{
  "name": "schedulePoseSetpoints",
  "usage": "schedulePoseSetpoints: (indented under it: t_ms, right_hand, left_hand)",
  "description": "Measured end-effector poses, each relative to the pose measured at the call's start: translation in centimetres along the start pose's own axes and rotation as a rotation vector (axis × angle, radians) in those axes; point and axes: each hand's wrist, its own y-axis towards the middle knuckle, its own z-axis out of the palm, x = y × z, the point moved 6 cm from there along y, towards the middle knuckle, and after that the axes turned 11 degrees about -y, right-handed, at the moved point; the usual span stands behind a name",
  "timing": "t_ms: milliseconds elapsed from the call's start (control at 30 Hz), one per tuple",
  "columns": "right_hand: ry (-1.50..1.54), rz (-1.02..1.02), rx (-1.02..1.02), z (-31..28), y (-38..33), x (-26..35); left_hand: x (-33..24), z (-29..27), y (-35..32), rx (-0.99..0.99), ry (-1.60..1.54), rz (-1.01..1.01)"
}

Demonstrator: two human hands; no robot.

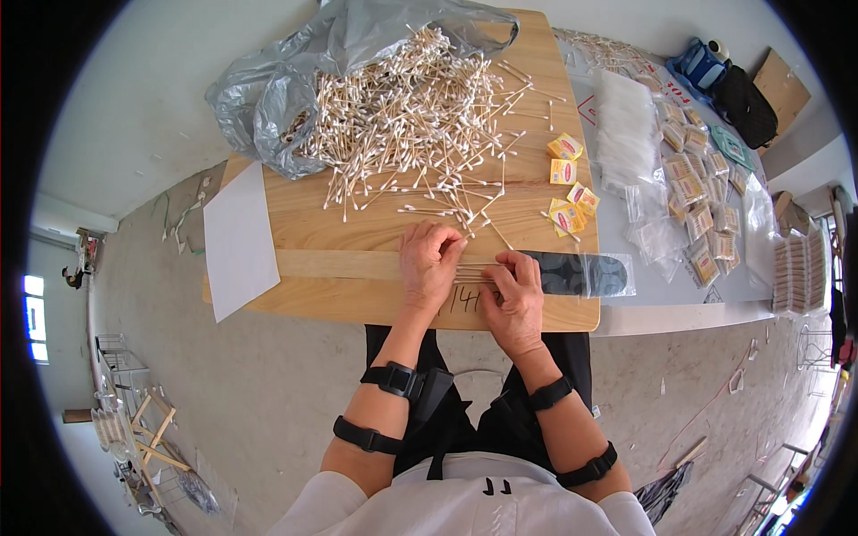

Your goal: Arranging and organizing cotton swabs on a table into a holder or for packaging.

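Near the front of the wooden table (340,290), several thin cotton swabs (472,273) lie side by side between my two hands. Their left ends are hidden by my left hand (431,265), whose fingers are closed around them. My right hand (516,302) pinches the other ends with bent fingers and thumb. Just beyond my hands spreads a large loose heap of cotton swabs (402,125), spilling from a grey plastic bag (277,103). A dark patterned strip (563,273) sits to the right of my right hand, with a small clear plastic bag (612,275) over its end.
Small yellow printed cards (565,171) lie along the table's right side. On an adjoining grey surface are a stack of clear bags (626,125), several filled swab packets (693,192) and a block of stacked packets (797,272). A white sheet (239,246) overhangs the left edge.
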Motion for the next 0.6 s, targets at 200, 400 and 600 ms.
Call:
schedulePoseSetpoints:
  t_ms: [200, 400, 600]
  right_hand:
    - [-0.026, -0.007, -0.005, -0.1, 0.0, 0.1]
    - [0.0, 0.016, 0.011, -0.1, 0.0, -0.1]
    - [0.062, 0.076, -0.067, 0.0, -0.5, -1.3]
  left_hand:
    - [0.0, 0.1, -0.1, 0.013, -0.014, 0.004]
    - [-0.6, 0.2, -0.1, 0.09, 0.042, 0.028]
    - [-0.4, 0.4, -0.3, 0.14, 0.007, 0.019]
